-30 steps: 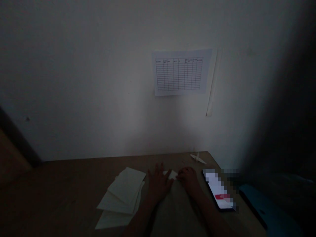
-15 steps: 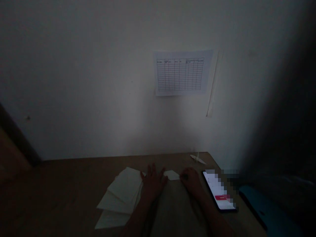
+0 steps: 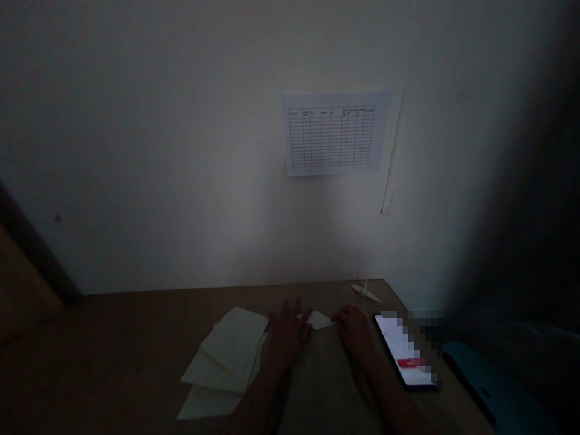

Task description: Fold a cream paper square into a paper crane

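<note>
A small folded white paper lies on the brown table between my hands. My left hand rests with fingers spread, its thumb and fingertips on the paper's left end. My right hand has its fingers curled together at the right tip of the paper, pinching or pressing it. Just left of my left hand lies a fanned stack of white paper sheets. A small folded paper crane sits near the table's back edge, beyond my right hand.
A lit phone lies right of my right forearm. Further right is a blue object beside the table's edge. The table meets a white wall, where a printed chart hangs.
My left hand has shifted slightly right, further over the folded paper. The paper is turned a little, its right end more pointed in view. My right hand stays near its tip.
</note>
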The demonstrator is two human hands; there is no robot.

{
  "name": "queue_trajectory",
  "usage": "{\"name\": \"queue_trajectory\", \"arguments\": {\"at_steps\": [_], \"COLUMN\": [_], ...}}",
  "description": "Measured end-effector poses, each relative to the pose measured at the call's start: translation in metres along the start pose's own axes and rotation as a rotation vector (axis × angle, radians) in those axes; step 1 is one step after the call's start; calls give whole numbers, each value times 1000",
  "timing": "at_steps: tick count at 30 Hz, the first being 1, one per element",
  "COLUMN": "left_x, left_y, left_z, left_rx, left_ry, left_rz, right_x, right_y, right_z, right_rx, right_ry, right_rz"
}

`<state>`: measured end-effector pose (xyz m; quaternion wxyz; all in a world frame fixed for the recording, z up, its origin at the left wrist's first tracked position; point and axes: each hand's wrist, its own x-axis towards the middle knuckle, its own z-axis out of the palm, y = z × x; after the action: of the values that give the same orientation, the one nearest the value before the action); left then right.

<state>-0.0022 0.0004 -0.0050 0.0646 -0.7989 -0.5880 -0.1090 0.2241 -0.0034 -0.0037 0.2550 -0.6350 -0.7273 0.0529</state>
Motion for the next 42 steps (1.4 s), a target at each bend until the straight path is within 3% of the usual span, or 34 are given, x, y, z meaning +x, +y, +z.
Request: {"name": "queue_trajectory", "arguments": {"at_steps": [5, 7, 11, 17, 29, 38, 42], "left_x": [-3, -3, 2, 5, 2, 1, 3], "left_y": [3, 4, 2, 1, 6, 4, 5], "left_z": [6, 8, 11, 9, 6, 10, 13], "left_rx": [-15, -6, -8, -19, -15, -24, -11], "left_ry": [-3, 4, -4, -37, -43, -13, 13], "left_rz": [32, 22, -48, -94, -110, -59, -37], "right_x": [-5, -8, -14, -17, -14, -10, -7], "right_y": [-15, -20, -27, -28, -14, -16, -19], "right_z": [3, 8, 19, 24, 22, 20, 17], "right_rx": [-120, -119, -105, -142, -269, -277, -216], "right_ry": [-6, -22, -144, -235, -142, -97, -133], "right_rz": [-91, -208, -289, -204, 9, 69, -54]}}
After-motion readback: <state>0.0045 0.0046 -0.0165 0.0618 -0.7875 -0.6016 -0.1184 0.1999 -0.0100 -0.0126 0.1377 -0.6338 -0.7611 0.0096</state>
